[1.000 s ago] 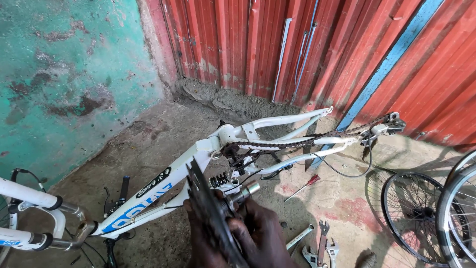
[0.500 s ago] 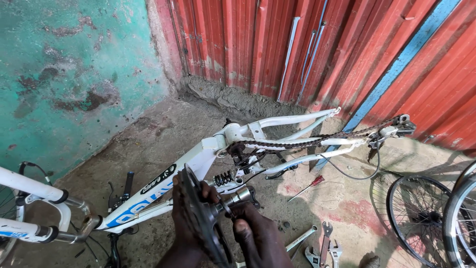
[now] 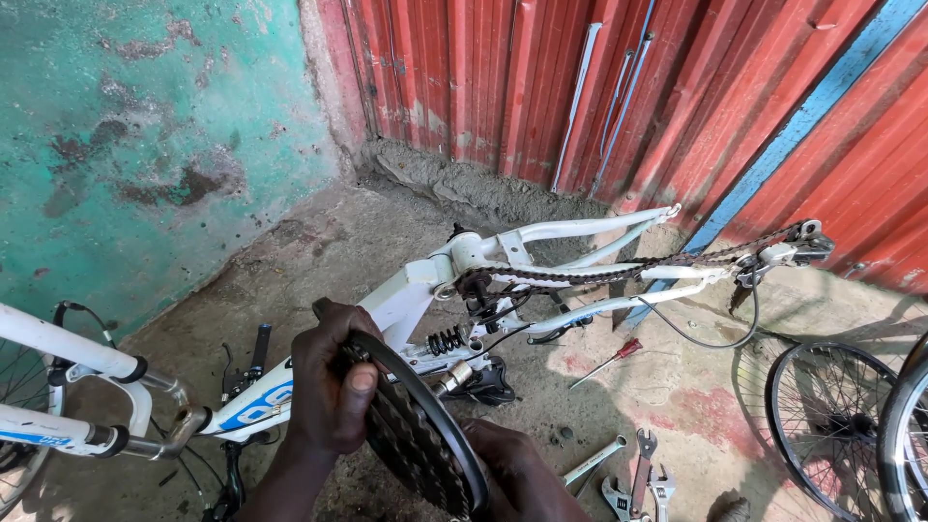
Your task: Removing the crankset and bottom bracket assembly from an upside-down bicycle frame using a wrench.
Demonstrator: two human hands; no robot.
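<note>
Gripping the black chainring set (image 3: 416,440) at about six o'clock in the view, the left hand (image 3: 333,387) wraps its fingers over the upper rim with the thumb pressed on the outer guard, while the right hand (image 3: 517,474) cups the lower edge from beneath; how its fingers close is hidden, so I cannot tell. The ring sits against the bottom bracket of the white bicycle frame (image 3: 416,290), which lies upturned on the concrete floor (image 3: 319,242).

The teeth look sharp and greasy, so in my judgement a slip could nick the fingers or let the ring drop off the axle. The loose chain (image 3: 619,273), draped along the rear stays toward two o'clock, could snag or slide off if the frame rocks, since nothing appears to brace it. Spanners (image 3: 638,478) and a red-handled screwdriver (image 3: 609,360) lie at four o'clock, near enough to be kicked, and a bare wheel (image 3: 831,425) stands just beyond them.

As for markings, a blue panel (image 3: 261,406) with white lettering runs along the down tube at eight o'clock. Farther off, no packages or signs show: only a worn green wall (image 3: 145,145) at ten o'clock and red corrugated sheeting (image 3: 503,87) at twelve, crossed by a slanting blue strip (image 3: 802,116).
</note>
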